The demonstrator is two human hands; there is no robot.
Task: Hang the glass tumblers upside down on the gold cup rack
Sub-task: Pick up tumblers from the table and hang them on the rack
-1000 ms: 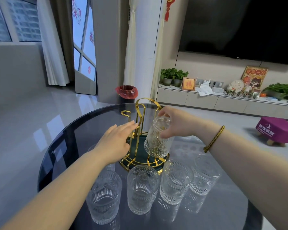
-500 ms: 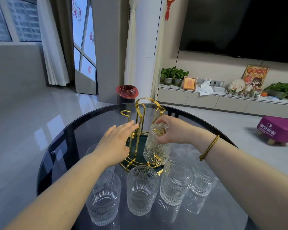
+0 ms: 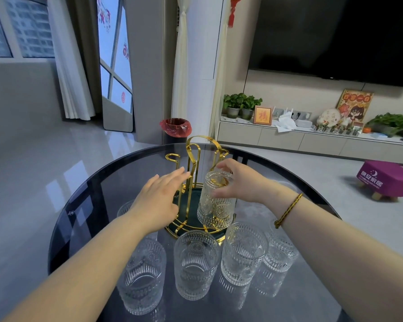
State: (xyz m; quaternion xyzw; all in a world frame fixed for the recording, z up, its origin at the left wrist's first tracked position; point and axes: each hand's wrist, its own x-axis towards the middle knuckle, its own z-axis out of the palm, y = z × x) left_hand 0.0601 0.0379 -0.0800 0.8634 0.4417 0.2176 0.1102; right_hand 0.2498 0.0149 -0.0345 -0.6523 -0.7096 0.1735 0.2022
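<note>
Upturned tumbler (image 3: 215, 201) lowered onto gold rack (image 3: 196, 182) (right hand (image 3: 237, 180) clamped on it), left hand (image 3: 159, 201) spread flat beside

1. Both of your forearms are bare; no sleeve is visible on either of them.
2. On your right wrist you wear a thin braided bracelet (image 3: 288, 210), dark brown mixed with gold-yellow strands. It has a small knot or bead at its lower end.
3. Compared with that bracelet, your right hand (image 3: 240, 182) lies just beyond it and carries no ring that can be seen.
4. Your left hand (image 3: 159, 201), well apart from the bracelet, has short, plain fingernails, without polish as far as one can tell.
</note>
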